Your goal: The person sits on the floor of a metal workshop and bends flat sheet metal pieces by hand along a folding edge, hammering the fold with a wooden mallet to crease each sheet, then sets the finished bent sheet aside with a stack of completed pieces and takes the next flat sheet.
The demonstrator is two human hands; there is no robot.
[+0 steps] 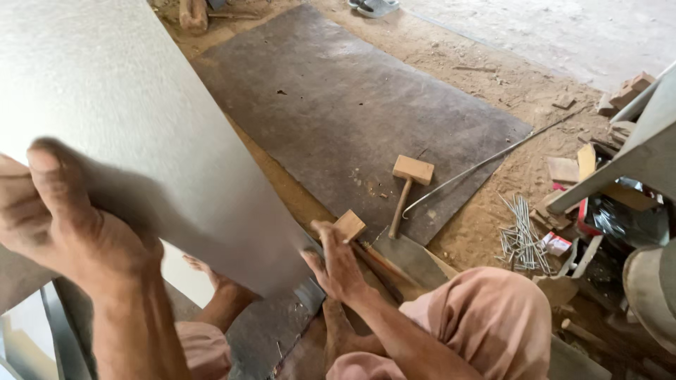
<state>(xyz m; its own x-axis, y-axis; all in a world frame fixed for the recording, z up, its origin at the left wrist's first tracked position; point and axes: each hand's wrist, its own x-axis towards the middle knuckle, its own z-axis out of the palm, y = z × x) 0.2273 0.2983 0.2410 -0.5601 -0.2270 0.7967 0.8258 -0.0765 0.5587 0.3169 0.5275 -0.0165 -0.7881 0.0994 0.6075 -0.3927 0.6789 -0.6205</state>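
A large pale grey metal sheet stands tilted in front of me and fills the left of the view. My left hand grips its near left edge, thumb on the face of the sheet. My right hand holds the sheet's lower right corner, thumb against the edge and fingers bent. Just past those fingers lies a small wooden block with a reddish stick beside it. A wooden mallet lies further out on the dark mat. My bare foot shows under the sheet.
A bent metal rod runs across the mat's right edge. Several long nails lie on the sandy ground to the right, by wood scraps and a grey angled frame. A shoe sits at the top.
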